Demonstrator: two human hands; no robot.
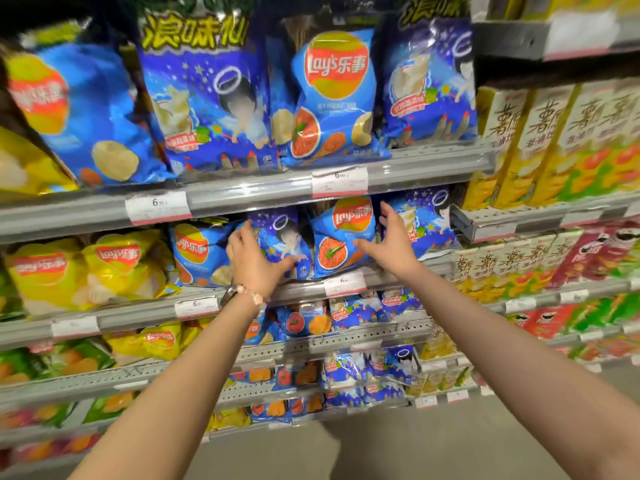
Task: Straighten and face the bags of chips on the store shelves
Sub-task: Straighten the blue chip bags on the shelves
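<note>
Left grip (251,261) spread, fingers pressing the dark-blue bag (282,242); right grip (393,242) spread, fingers straight, at the right edge of the Lay's bag (341,237). Both bags stand between the grips on the shelf (381,282), below a price tag (339,181). Beaded bracelet (251,295) on left wrist.

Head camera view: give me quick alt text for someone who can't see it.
Two bare arms reach to the second shelf of a snack aisle: the left hand rests on a dark blue bag, and the right hand is open beside a blue Lay's tomato bag. Yellow Lay's bags sit to the left, price tags line the grey shelf rails.
</note>
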